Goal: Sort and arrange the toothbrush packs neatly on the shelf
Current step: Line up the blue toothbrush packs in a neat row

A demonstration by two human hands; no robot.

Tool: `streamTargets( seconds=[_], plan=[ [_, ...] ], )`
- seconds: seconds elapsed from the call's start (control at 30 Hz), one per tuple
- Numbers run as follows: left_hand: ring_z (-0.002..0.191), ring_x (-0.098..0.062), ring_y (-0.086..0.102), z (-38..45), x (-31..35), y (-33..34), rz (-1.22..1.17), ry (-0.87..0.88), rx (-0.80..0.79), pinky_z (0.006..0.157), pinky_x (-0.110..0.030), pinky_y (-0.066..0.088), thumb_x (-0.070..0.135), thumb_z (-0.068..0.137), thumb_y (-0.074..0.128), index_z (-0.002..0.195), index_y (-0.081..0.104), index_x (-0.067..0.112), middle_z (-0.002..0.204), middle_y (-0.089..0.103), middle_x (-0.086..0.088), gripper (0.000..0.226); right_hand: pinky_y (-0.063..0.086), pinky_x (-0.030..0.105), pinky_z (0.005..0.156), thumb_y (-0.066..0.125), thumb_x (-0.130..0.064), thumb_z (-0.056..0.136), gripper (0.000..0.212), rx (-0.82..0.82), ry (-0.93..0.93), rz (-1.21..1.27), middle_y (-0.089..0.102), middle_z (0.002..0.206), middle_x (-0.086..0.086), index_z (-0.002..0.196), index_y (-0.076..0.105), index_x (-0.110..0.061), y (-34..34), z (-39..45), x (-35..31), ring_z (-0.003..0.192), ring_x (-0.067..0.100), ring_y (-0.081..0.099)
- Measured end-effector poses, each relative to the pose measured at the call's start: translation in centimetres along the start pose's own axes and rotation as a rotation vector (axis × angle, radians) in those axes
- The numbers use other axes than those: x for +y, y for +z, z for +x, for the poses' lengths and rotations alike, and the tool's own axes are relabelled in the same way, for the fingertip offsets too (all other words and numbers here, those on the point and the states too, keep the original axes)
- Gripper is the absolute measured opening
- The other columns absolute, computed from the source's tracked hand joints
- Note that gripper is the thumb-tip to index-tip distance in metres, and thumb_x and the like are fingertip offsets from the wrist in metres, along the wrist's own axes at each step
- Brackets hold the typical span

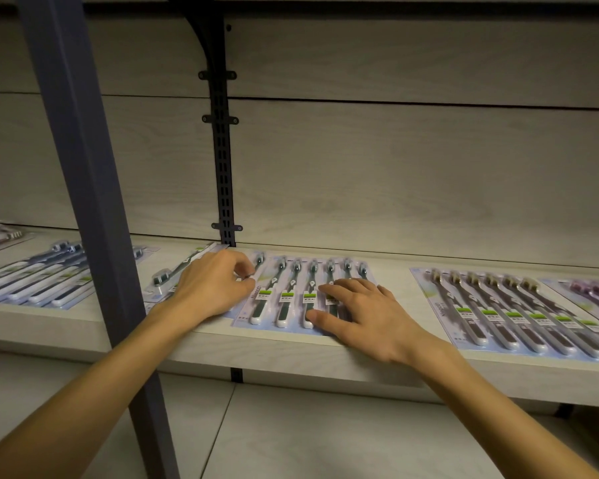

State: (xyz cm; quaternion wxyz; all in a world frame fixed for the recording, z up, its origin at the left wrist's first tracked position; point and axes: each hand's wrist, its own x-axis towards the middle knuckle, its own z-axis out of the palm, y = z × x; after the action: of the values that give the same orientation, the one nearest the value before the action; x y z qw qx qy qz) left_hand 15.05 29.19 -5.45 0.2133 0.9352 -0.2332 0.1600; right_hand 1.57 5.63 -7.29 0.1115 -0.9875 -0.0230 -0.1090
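Pale wood-grain shelving fills the view, with a dim back panel (395, 167) behind and a grey upright post (94, 209) crossing in front of the person's left forearm. Nearest the camera, the shelf (291, 357) shows its front edge, and both wrists pass over it.

The right hand (363, 312) lies flat on the middle toothbrush pack (291, 295), fingers spread and nearly straight, thumb pressing the pack's near edge; this grip is open and simply holds the pack down. Just left of it, the left hand (215, 288) has its fingers curled in a pinch at the pack's left edge, though what exactly sits between the fingertips is too small to tell; it seems to grip the card's border.

To the right of the right hand, apart from it, lies a second pack (498, 312) with pale-headed brushes, slightly skewed, and a purple pack (595, 295) overlaps its far side. Left of the left hand, a tilted single-brush pack (173, 274) lies partly under the wrist, and beyond the post sits a pack of white-handled brushes (42, 281).

The step looks like squaring the middle pack. Risk: a sideways pull could drag the tilted pack beneath out of line, or slide the middle pack over the shelf's front edge, since it already lies close to it.
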Motion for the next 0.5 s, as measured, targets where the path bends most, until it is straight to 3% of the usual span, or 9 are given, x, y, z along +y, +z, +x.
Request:
streamTargets(
  seconds=[0.07, 0.17, 0.5],
  plan=[
    [0.096, -0.010, 0.062, -0.02, -0.29, 0.15, 0.048, 0.001, -0.028, 0.070, -0.028, 0.042, 0.047, 0.088, 0.068, 0.106, 0.068, 0.036, 0.102, 0.065, 0.018, 0.021, 0.026, 0.043, 0.115, 0.020, -0.086, 0.080, 0.087, -0.001, 0.001, -0.005, 0.043, 0.151, -0.009, 0.147, 0.042, -0.036, -0.04, -0.05, -0.03, 0.140, 0.013, 0.034],
    [0.101, -0.015, 0.064, 0.10, -0.60, 0.26, 0.103, 0.004, 0.019, 0.076, -0.029, 0.047, 0.038, 0.089, 0.066, 0.109, 0.069, 0.033, 0.111, 0.070, 0.013, 0.021, 0.026, 0.042, 0.116, 0.023, -0.084, 0.082, 0.083, -0.003, 0.001, -0.003, 0.042, 0.152, -0.009, 0.147, 0.042, -0.036, -0.10, -0.11, -0.10, 0.140, 0.013, 0.033],
    [0.092, -0.024, 0.065, -0.11, -0.91, 0.72, 0.198, -0.002, 0.220, 0.070, -0.033, 0.049, 0.030, 0.092, 0.060, 0.106, 0.070, 0.030, 0.098, 0.073, 0.005, 0.017, 0.027, 0.043, 0.115, 0.023, -0.083, 0.083, 0.081, -0.003, -0.004, -0.008, 0.043, 0.151, -0.009, 0.146, 0.042, -0.037, -0.13, -0.10, -0.08, 0.140, 0.014, 0.034]
  ],
)
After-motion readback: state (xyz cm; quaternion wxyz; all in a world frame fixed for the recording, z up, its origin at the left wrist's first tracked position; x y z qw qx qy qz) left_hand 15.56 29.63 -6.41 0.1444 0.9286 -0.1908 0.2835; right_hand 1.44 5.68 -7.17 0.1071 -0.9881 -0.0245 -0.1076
